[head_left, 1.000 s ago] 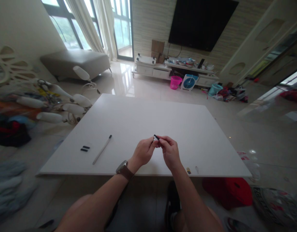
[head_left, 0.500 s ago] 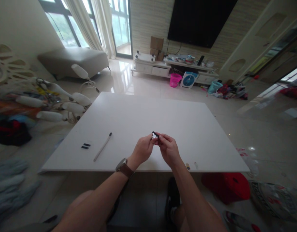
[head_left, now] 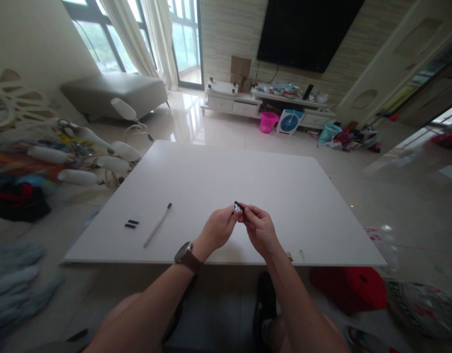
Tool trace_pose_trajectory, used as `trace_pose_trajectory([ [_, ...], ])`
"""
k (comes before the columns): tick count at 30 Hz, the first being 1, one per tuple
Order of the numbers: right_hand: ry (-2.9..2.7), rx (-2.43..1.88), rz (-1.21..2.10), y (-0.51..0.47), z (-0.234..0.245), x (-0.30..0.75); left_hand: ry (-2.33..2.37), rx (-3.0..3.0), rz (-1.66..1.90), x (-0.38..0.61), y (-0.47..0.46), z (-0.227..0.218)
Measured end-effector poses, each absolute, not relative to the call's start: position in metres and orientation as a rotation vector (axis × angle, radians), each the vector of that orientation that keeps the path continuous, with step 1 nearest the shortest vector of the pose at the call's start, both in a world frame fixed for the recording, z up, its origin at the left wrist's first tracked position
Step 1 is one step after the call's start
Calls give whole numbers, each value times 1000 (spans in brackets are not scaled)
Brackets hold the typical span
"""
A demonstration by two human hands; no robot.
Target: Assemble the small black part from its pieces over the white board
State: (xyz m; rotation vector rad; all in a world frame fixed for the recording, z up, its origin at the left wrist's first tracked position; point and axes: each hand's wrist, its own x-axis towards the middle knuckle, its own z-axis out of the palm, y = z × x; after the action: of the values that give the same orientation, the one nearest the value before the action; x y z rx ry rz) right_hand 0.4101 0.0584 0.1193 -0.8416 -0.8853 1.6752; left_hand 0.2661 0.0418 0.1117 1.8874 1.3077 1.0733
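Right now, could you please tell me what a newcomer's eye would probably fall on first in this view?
Probably the left hand and the right hand, which meet above the near part of the white table, holding a small black-and-silver piece. Next might come the big dark screen on the far wall, and the bright pink basket on the floor below it, slightly left.

Held item (head_left: 237, 208): part. hid. by fingers (head_left: 251, 214), too small to ID. Trinket (head_left: 289, 256) part. behind R forearm (head_left: 292, 291). TV (head_left: 308, 34) cut at top.
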Motion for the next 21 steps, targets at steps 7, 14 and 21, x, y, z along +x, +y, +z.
trace_pose_trajectory([
  [7,-831,-839,1672,57,122,409,1079,1758,1144,265,38,119],
  [14,-801,-918,1554,63,115,411,1115,1738,1106,266,41,117],
  [21,-660,-980,1487,68,112,412,1173,1709,1068,269,44,116],
])
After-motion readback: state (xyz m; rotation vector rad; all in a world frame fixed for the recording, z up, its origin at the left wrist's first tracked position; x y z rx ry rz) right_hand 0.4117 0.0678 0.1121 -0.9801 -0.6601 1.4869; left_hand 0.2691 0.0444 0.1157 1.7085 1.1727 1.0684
